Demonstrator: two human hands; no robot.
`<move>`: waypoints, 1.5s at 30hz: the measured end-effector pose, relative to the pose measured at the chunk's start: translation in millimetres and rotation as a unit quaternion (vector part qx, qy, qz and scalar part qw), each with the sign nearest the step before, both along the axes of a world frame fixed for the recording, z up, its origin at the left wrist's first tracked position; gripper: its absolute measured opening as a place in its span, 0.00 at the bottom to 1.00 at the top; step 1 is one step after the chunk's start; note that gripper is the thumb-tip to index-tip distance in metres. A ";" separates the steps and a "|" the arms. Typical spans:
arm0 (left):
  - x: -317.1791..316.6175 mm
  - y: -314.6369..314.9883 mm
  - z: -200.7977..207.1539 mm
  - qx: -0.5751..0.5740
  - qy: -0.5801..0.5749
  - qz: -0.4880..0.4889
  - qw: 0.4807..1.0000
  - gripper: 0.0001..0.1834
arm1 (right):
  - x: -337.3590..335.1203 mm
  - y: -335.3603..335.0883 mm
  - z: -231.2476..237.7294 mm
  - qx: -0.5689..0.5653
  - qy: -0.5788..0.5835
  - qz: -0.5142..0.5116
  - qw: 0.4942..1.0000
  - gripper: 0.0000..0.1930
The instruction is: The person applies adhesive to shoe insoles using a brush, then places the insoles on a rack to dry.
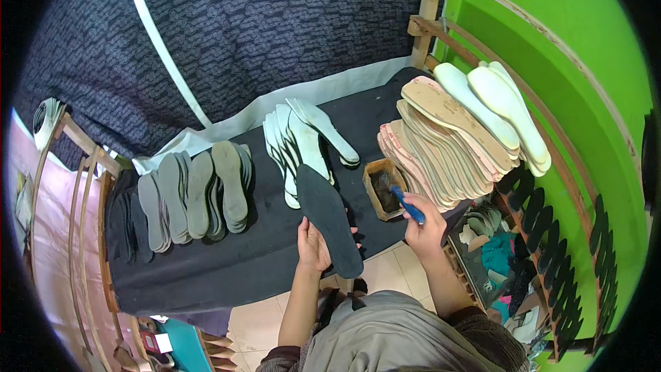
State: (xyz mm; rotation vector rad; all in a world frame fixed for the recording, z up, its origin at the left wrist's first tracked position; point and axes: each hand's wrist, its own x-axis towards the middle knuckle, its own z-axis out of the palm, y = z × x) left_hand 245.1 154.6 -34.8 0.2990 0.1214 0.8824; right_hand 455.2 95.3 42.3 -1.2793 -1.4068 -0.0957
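Gripping black insole (329,217) w/ L hand (315,244), prob. baring top; clutching blue tool (413,211) w/ R hand (425,226), angled into box (374,199) @ 2 o'clock.

Draped at the near side in loose grey cloth (389,337), matte and softly creased. Clothed at right in a dark brown, ribbed sleeve (490,341) with a smoother cuff (468,314); at left, in a similar dark sleeve (281,355), partly visible. Bare below, down to left hand (315,248) and right hand (425,227).
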 end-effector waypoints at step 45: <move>-113.9 0.8 5.0 0.001 0.109 0.000 0.994 0.44 | -146.3 83.0 38.2 0.040 -0.152 0.470 0.868 0.13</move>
